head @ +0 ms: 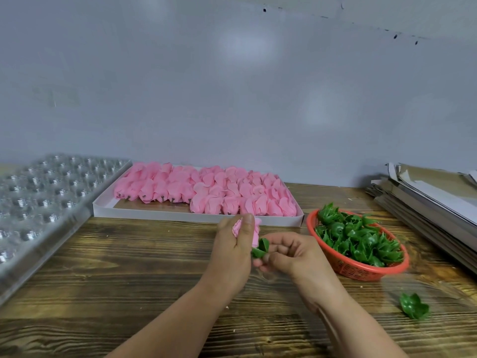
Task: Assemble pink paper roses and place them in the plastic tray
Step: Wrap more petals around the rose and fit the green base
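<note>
Head view, only one. Hands met at centre of wooden table [129, 267]. Left hand [233, 250] gripped a pink paper rose [254, 235], fingers curled round it, petals poking out top and right side. Right hand [291, 254] pinched a green calyx [260, 249] at its fingertips, calyx touching the rose's base.

At 12 o'clock from the hands: shallow white box [160, 217] holding rows of pink rose heads [206, 192], lying packed together, covering most of the box; a bare strip showed along the near-left side. At 9 to 10 o'clock: clear plastic tray [41, 197] with rows of round cavities, running along the left table edge, touching the white box; contents of its cavities hard to tell. At 3 o'clock, just beside the right hand: red mesh basket [361, 272], tilted, heaped with green calyxes [361, 239]. At 4 o'clock: one loose calyx [414, 308] on the table, apart from the basket. At 2 o'clock, far right: stack of flattened cardboard sheets [433, 200].
</note>
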The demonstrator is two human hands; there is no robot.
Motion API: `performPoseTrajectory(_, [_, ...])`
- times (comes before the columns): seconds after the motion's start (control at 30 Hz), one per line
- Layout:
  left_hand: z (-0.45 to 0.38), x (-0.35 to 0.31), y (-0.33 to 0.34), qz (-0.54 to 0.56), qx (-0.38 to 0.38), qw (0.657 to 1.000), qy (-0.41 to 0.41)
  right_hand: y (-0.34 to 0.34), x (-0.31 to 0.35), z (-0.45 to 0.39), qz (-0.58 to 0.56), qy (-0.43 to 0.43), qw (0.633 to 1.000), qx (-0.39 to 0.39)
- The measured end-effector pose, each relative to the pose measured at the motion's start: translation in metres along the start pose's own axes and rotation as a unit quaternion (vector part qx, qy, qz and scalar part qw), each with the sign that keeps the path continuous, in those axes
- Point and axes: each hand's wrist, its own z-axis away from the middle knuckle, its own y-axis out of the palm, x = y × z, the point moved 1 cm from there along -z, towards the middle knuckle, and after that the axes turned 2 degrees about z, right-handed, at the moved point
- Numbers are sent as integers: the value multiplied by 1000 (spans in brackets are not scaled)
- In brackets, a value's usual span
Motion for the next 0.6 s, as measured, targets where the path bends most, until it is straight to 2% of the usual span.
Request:
performPoseTrajectory(0.13, [-2, 6, -1, 46, 16, 998, -36, -1, -3, -3, -39, 17, 998, -45])
performPoseTrajectory(0.33, [0, 9, 0, 24, 28, 999, -39, -4, -3, -4, -19, 24, 996, -85])
performPoseTrajectory(0.6, [3, 6, 1, 35, 17, 999, -38, -2, 2, -1, 31, 22, 998, -44])
